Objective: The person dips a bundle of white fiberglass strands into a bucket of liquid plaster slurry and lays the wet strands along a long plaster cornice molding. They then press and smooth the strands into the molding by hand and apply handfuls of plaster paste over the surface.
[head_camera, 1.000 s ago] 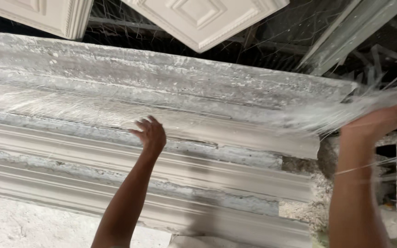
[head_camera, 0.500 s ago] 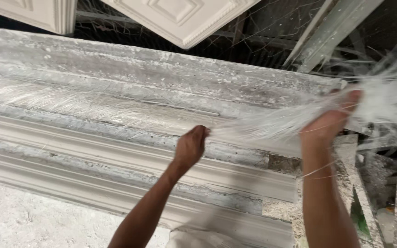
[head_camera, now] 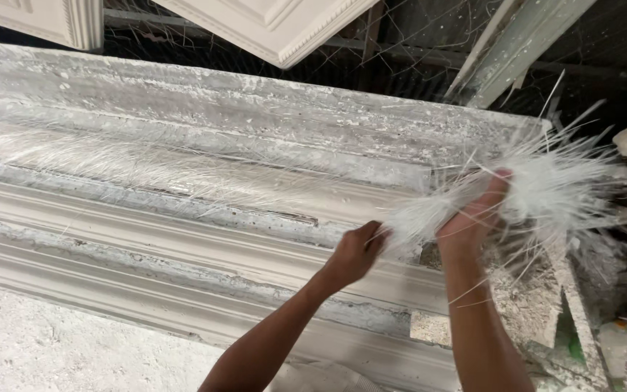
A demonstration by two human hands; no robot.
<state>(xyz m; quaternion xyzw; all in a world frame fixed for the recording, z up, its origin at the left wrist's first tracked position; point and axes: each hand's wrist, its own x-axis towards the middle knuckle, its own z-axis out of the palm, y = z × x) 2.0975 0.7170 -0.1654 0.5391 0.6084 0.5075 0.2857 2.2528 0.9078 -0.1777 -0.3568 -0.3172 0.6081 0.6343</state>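
white glass fibre bundle (head_camera: 538, 185) is clamped in both fists, left hand (head_camera: 353, 254) pinching the strands, right hand (head_camera: 473, 218) gripping the bunch, at the mould (head_camera: 183, 181) end. loose strands could snag on the crusty plaster edge and scatter.

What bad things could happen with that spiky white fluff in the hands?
1. The fibre bundle bristles with stiff loose strands, and both the left hand and right hand are bare, so strands might prick or itch the skin.
2. Loose strands fly off the bundle's end; some may drift toward the face.
3. Fibres already laid on the mould look thin and loose, so a tug could drag them out of place.
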